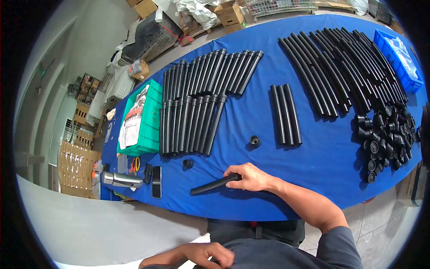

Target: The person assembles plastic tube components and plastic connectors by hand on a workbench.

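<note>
My right hand is closed around the right end of a short black plastic tube, which lies slanted low over the blue cloth near the table's front edge. Down against my dark shirt, my left hand has its fingers curled; whatever may be inside them is hidden. A loose black cap sits just beyond the tube's left end. Another black cap stands farther back, beyond my right hand. Three plain black tubes lie side by side to the right of that cap.
Capped black tubes lie in two rows at left, beside a green crate. Many plain tubes and a heap of caps cover the right side, with a blue bin behind. A phone and steel flask are front left.
</note>
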